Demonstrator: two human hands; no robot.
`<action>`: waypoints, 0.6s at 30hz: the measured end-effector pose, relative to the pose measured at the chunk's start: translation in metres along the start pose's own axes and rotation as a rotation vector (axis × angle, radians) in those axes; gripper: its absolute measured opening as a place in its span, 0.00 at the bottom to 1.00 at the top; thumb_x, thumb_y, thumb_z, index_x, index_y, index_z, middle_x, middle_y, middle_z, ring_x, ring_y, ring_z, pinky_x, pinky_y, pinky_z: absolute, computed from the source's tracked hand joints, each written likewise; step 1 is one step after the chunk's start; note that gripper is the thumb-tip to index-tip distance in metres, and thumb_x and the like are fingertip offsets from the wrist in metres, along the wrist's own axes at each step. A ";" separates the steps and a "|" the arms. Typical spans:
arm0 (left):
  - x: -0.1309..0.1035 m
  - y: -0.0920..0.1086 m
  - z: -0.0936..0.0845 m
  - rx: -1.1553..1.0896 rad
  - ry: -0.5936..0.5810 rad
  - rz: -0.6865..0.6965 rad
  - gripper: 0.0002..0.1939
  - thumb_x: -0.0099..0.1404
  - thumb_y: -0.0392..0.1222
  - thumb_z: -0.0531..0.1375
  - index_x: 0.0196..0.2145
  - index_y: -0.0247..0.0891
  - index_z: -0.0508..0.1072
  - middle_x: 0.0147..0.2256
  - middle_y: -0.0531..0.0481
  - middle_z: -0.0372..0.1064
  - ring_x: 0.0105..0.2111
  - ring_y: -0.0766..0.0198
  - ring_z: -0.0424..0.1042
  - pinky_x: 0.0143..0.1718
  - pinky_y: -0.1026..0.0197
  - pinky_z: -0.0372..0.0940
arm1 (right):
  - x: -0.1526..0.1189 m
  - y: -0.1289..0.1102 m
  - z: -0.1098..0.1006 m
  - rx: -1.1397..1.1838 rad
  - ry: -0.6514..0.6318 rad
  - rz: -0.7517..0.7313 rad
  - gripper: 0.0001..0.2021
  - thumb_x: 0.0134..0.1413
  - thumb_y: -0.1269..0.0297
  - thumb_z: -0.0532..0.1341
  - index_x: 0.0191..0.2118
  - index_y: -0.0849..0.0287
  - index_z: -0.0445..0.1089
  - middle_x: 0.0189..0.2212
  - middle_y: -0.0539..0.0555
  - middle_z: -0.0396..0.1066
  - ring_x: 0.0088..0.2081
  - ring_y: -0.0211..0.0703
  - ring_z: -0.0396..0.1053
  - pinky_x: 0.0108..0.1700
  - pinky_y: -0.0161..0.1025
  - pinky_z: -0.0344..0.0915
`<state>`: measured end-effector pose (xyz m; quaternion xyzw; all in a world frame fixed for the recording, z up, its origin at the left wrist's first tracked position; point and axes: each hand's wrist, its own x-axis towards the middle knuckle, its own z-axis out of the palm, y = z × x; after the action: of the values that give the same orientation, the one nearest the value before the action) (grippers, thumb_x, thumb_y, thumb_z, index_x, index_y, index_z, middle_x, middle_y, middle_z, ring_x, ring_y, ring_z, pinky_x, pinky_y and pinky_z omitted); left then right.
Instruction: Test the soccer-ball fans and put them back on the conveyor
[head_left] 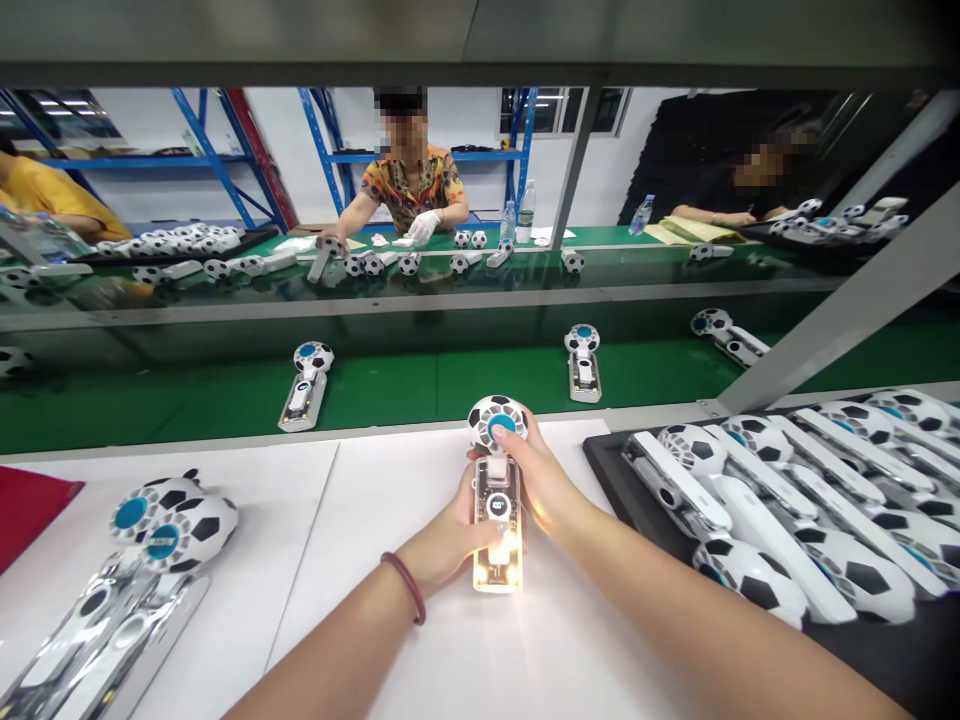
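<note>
Between my hands is a handheld fan (497,480) with a head patterned like a soccer ball and a clear handle. Its small round display is lit, and yellow-white lights glow in the lower handle. My left hand (450,535) grips the handle from the left, its thumb on the front below the display. Wrapped around the fan head from the right, my right hand (541,470) rests its thumb on the blue centre disc. The fan is above the white work surface (390,650), head pointing away from me. Fingers behind the fan are mostly hidden.
A black tray (600,455) of similar fans stands at the right. More fans (176,520) lie at the left, beside a red item (34,510). Fans sit along the green conveyor belt (450,365). A slanted metal post (825,270) rises at right; co-workers sit opposite.
</note>
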<state>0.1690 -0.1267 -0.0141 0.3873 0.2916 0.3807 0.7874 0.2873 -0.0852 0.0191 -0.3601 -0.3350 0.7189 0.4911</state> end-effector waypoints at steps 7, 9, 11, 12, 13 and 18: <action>-0.001 -0.001 -0.001 0.034 0.028 0.006 0.39 0.52 0.43 0.65 0.55 0.45 0.48 0.34 0.49 0.64 0.31 0.60 0.68 0.33 0.57 0.62 | 0.000 -0.001 0.001 -0.013 0.002 -0.010 0.23 0.45 0.57 0.64 0.47 0.49 0.55 0.33 0.48 0.68 0.33 0.42 0.70 0.31 0.37 0.66; 0.000 -0.001 0.000 0.009 0.040 0.005 0.41 0.51 0.43 0.66 0.56 0.46 0.48 0.34 0.49 0.64 0.30 0.61 0.67 0.33 0.57 0.62 | 0.000 0.000 0.000 -0.002 0.001 -0.023 0.24 0.44 0.57 0.65 0.47 0.49 0.55 0.33 0.48 0.68 0.32 0.42 0.70 0.31 0.38 0.67; 0.000 0.000 0.001 -0.007 0.047 0.001 0.43 0.50 0.42 0.66 0.57 0.46 0.47 0.34 0.50 0.64 0.29 0.62 0.67 0.32 0.58 0.62 | 0.001 0.001 -0.001 0.001 -0.001 -0.031 0.25 0.44 0.57 0.65 0.47 0.49 0.55 0.33 0.48 0.68 0.31 0.41 0.70 0.32 0.38 0.67; 0.000 0.000 0.002 -0.011 0.045 0.003 0.44 0.50 0.42 0.66 0.57 0.46 0.45 0.33 0.50 0.64 0.29 0.62 0.68 0.32 0.58 0.62 | 0.002 0.001 -0.002 -0.006 -0.006 -0.035 0.25 0.44 0.57 0.65 0.47 0.50 0.55 0.33 0.48 0.68 0.31 0.41 0.70 0.32 0.38 0.67; 0.001 0.000 0.002 -0.012 0.040 0.005 0.45 0.50 0.42 0.66 0.58 0.46 0.44 0.33 0.50 0.65 0.29 0.62 0.68 0.31 0.58 0.62 | 0.003 0.002 -0.003 -0.017 -0.012 -0.043 0.25 0.44 0.57 0.65 0.47 0.50 0.55 0.33 0.48 0.69 0.32 0.42 0.70 0.32 0.38 0.67; 0.001 -0.001 0.001 -0.019 0.023 -0.003 0.47 0.50 0.42 0.66 0.58 0.45 0.39 0.32 0.49 0.66 0.29 0.59 0.70 0.31 0.58 0.62 | 0.004 0.005 -0.007 -0.077 -0.046 -0.072 0.24 0.47 0.56 0.63 0.49 0.49 0.55 0.33 0.49 0.70 0.34 0.42 0.70 0.33 0.37 0.67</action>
<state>0.1702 -0.1268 -0.0147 0.3748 0.2975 0.3865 0.7884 0.2900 -0.0815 0.0104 -0.3498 -0.3864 0.6955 0.4945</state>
